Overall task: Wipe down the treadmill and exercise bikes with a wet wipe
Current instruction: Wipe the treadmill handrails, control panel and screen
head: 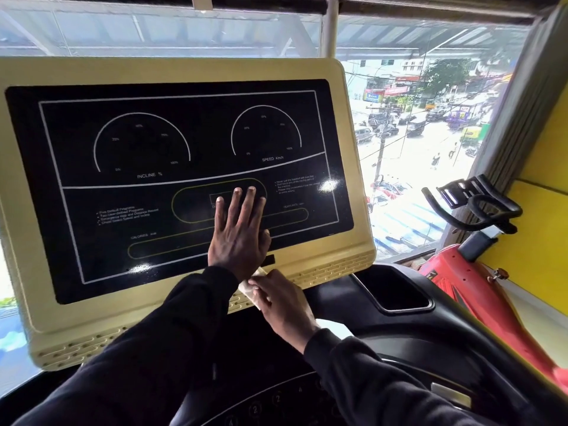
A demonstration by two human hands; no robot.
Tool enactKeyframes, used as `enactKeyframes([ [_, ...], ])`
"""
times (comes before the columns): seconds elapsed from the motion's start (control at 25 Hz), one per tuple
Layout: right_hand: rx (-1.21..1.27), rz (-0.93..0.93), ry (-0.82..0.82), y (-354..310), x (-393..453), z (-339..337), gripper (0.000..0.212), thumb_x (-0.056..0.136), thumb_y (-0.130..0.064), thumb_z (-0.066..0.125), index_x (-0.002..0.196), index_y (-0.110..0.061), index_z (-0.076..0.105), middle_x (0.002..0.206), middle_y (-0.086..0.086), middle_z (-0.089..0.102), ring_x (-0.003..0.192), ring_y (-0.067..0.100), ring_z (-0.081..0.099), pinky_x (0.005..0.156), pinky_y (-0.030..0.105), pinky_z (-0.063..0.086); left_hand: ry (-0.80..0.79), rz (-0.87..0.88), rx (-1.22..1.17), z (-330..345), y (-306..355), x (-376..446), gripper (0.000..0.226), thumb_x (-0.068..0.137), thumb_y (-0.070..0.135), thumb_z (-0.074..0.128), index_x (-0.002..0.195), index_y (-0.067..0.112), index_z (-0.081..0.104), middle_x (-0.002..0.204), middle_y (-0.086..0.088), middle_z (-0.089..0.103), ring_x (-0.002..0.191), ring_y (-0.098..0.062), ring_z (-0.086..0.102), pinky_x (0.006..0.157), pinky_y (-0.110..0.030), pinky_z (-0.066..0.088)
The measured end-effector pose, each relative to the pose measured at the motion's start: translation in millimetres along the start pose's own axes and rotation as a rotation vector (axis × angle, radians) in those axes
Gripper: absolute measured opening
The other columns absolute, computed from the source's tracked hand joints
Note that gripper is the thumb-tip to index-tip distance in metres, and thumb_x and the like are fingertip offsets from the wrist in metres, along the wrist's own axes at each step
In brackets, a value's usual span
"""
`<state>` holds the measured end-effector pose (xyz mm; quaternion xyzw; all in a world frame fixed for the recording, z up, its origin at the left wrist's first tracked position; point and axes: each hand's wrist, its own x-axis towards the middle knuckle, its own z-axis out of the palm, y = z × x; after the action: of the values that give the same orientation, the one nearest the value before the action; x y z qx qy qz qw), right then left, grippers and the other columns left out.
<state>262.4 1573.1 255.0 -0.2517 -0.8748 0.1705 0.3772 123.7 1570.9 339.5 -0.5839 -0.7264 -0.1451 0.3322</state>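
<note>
**Flat palm on the treadmill screen, wipe in the other hand**

So the left hand is laid flat on the black display panel of the treadmill console, fingers straight and spread a bit, tips up by the oval outline in the lower middle of the screen. It's gripping nothing, just pressing on the glass.

The right hand sits just near of it, right beside the left wrist, over the cream bottom edge of the console where the vent slots are. Its fingers are curled around a pale wet wipe; only a crumpled bit pokes out between the fingers and the left wrist. Both arms are in dark sleeves.

Right of the console there's a black cup holder tray, and further right a red exercise bike with black handlebars against the yellow wall. A big window lies beyond, looking onto a street.
</note>
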Motion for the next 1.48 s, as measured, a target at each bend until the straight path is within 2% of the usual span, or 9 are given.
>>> enactKeyframes([
  [0.16,0.116,0.326,0.243,26,0,-7,0.016,0.094,-0.018,0.056,0.105,-0.028,0.062,0.102,-0.007,0.061,0.082,0.008,0.062,0.067,0.031,0.058,-0.001,0.004,0.011,1,0,-2,0.066,0.092,0.040,0.043,0.151,0.010,0.032,0.162,-0.013,0.020,0.150,-0.032,0.012,0.120,-0.047,-0.010],
  [0.4,0.003,0.260,0.096,36,-10,-27,0.014,0.091,-0.013,0.058,0.090,-0.027,0.057,0.097,-0.014,0.059,0.078,0.002,0.060,0.056,0.013,0.049,-0.012,-0.006,0.001,0,3,-2,0.069,0.092,0.038,0.054,0.151,0.010,0.032,0.162,-0.013,0.019,0.151,-0.032,0.011,0.120,-0.048,-0.008],
  [0.56,0.028,0.620,0.421,66,-4,-48,0.018,0.087,-0.003,0.058,0.089,-0.021,0.057,0.094,-0.007,0.059,0.082,0.012,0.058,0.056,0.005,0.032,-0.007,-0.001,0.012,1,3,-2,0.069,0.092,0.038,0.054,0.151,0.010,0.033,0.162,-0.013,0.020,0.151,-0.032,0.011,0.120,-0.049,-0.007],
  [0.64,0.037,0.552,0.393,57,-5,-41,0.016,0.089,-0.003,0.058,0.099,-0.016,0.060,0.103,-0.001,0.058,0.086,0.012,0.056,0.055,0.002,0.036,-0.011,-0.002,0.015,2,3,-2,0.069,0.091,0.038,0.054,0.150,0.010,0.033,0.162,-0.014,0.020,0.150,-0.032,0.011,0.120,-0.049,-0.007],
  [0.8,-0.026,0.129,0.169,47,-5,-25,0.013,0.090,-0.012,0.065,0.101,-0.018,0.065,0.100,-0.010,0.049,0.077,-0.005,0.050,0.059,0.000,0.039,-0.018,-0.002,0.019,1,4,-3,0.067,0.091,0.040,0.048,0.150,0.010,0.033,0.162,-0.014,0.020,0.150,-0.033,0.011,0.120,-0.048,-0.010],
  [0.96,0.072,0.472,0.492,55,19,-41,0.015,0.090,-0.001,0.058,0.092,-0.015,0.063,0.094,-0.002,0.054,0.077,0.011,0.055,0.059,0.004,0.035,-0.019,-0.009,0.029,3,5,-4,0.069,0.090,0.045,0.038,0.150,0.010,0.036,0.161,-0.013,0.022,0.150,-0.032,0.014,0.121,-0.050,-0.003],
  [1.16,-0.028,0.021,0.243,29,26,-28,0.034,0.093,0.001,0.052,0.098,-0.032,0.058,0.096,-0.010,0.050,0.071,-0.006,0.047,0.059,-0.001,0.037,-0.027,-0.013,0.035,5,6,-3,0.071,0.090,0.047,0.036,0.151,0.011,0.032,0.162,-0.012,0.020,0.150,-0.031,0.013,0.120,-0.048,-0.008],
  [1.36,0.026,0.387,0.488,43,66,-54,0.017,0.102,-0.024,0.048,0.107,-0.024,0.065,0.100,-0.006,0.053,0.081,0.002,0.045,0.068,0.023,0.050,-0.001,-0.009,-0.015,1,6,0,0.067,0.084,0.044,0.042,0.143,0.010,0.046,0.153,-0.013,0.038,0.142,-0.034,0.031,0.116,-0.053,0.014],
  [1.48,-0.073,0.032,0.290,27,63,-44,0.023,0.097,-0.007,0.052,0.107,-0.025,0.062,0.096,-0.010,0.046,0.076,0.004,0.049,0.059,0.002,0.036,0.070,0.020,-0.072,-11,-4,21,0.061,0.080,0.039,0.046,0.131,0.008,0.055,0.143,-0.014,0.047,0.130,-0.036,0.045,0.112,-0.052,0.025],
])
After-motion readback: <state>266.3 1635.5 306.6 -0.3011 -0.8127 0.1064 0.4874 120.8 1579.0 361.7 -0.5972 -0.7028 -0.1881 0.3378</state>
